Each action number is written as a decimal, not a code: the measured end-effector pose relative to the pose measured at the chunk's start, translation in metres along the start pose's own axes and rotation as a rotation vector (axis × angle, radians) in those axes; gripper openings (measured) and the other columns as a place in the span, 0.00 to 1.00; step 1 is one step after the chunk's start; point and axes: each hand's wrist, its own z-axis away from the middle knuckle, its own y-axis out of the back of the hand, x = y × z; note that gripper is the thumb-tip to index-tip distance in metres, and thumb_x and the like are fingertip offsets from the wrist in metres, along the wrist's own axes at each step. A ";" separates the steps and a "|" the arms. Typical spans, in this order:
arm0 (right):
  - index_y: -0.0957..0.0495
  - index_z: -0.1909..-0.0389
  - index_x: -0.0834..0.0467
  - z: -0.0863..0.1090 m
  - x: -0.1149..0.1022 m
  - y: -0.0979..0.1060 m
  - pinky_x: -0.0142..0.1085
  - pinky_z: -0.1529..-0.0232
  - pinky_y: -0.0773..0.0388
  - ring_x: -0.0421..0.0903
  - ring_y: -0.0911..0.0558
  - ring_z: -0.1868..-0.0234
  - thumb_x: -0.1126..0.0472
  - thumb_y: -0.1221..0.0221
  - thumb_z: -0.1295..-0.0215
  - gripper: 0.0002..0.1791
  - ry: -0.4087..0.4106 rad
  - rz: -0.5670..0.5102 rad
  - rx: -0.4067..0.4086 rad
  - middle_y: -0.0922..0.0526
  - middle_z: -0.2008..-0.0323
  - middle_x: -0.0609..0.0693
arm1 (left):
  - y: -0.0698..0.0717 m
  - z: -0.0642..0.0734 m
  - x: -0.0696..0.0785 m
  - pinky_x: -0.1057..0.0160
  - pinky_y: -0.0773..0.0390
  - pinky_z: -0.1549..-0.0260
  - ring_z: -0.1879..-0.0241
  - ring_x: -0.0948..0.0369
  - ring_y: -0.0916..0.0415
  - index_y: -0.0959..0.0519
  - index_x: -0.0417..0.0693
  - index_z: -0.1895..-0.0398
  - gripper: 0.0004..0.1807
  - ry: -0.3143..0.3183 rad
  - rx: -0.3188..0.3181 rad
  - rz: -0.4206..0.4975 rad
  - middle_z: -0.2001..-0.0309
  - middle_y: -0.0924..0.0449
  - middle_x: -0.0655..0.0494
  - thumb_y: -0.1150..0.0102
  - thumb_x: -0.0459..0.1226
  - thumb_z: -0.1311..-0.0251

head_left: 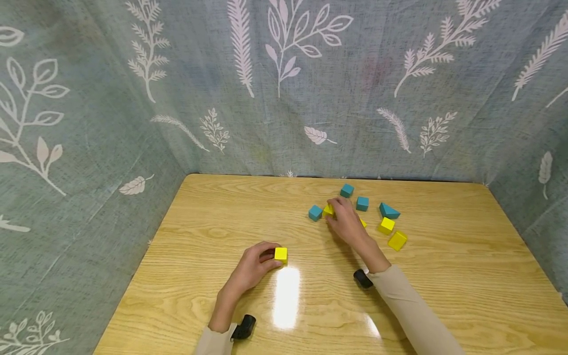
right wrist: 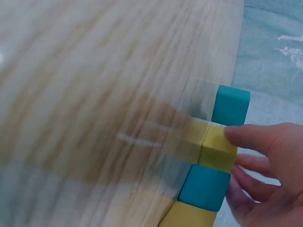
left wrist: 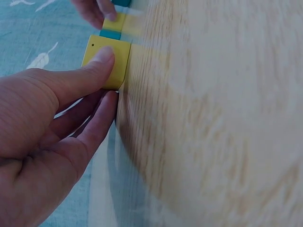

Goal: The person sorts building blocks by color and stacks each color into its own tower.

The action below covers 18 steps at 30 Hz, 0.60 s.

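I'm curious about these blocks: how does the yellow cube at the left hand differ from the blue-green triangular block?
The yellow cube has a square face; the blue-green triangular block, a triangular one. The left hand pinches the cube; no hand touches the block. The cube is bright yellow, the block blue-green. Both have flat faces.

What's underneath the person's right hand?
In the head view, the right hand pinches a partly visible yellow cube; a sliver of another yellow block shows along the hand's right edge. Anything else beneath is covered.
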 end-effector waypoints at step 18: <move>0.21 0.45 0.69 0.010 -0.002 0.002 0.43 0.63 0.18 0.52 0.20 0.62 0.72 0.31 0.38 0.20 0.006 -0.065 -0.046 0.19 0.53 0.63 | 0.000 0.000 0.002 0.58 0.19 0.43 0.44 0.44 0.21 0.21 0.32 0.41 0.20 0.011 0.005 0.012 0.46 0.21 0.42 0.33 0.26 0.37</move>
